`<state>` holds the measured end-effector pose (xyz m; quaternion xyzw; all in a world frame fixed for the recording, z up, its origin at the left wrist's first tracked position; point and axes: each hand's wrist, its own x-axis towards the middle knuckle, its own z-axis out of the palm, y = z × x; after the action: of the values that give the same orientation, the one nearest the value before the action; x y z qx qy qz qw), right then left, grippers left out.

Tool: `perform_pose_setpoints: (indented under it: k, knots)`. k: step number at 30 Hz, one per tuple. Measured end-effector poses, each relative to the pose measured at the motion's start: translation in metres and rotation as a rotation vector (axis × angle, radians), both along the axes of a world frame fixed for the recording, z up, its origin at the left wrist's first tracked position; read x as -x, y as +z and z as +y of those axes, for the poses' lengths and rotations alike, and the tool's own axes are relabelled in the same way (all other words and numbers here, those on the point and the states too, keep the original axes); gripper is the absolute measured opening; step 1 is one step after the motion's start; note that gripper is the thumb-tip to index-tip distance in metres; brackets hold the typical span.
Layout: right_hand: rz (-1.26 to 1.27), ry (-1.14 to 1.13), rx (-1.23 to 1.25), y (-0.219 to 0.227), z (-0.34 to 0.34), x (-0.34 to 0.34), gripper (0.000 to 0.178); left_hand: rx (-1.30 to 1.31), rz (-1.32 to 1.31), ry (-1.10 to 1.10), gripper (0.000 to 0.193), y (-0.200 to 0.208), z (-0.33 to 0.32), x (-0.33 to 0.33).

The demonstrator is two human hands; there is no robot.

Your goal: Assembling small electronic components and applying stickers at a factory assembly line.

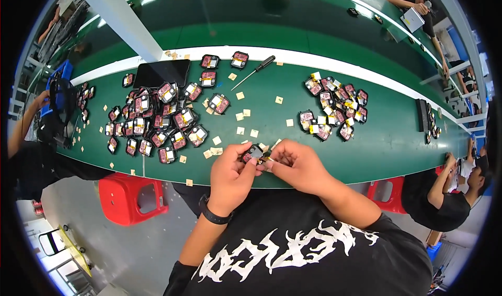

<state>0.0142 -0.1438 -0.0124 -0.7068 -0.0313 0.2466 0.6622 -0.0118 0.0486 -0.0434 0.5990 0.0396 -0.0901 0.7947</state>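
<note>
My left hand [232, 173], with a black band on its wrist, grips a small black electronic housing [253, 153] over the table's near edge. The housing's open face shows a circuit board, partly covered by my fingers. My right hand [297, 163] is closed in a pinch at the housing's right side. A bit of yellow shows by those fingertips, but what they pinch is too small to make out. To the left lies a heap of similar housings [142, 103] with red boards and white parts. Another group of housings [325, 98], with yellow tabs, lies to the right.
A screwdriver [253, 72] and a dark flat tablet-like slab [162, 73] lie toward the table's back. Small beige paper squares [240, 95] are scattered about. A white post [121, 21] rises at the back left. Red stools [128, 199] stand below; other people sit at both sides.
</note>
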Motion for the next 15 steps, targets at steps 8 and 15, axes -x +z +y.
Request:
perform_pose_setpoints:
  k: [8, 15]
  knots:
    - [0.101, 0.011, -0.106, -0.005, -0.004, -0.009, 0.012, -0.166, -0.024, 0.001, 0.029, 0.003, -0.003, 0.001]
    - [0.162, -0.052, -0.191, 0.004, 0.003, -0.008, 0.018, -0.260, -0.102, -0.009, 0.027, -0.008, -0.003, 0.003]
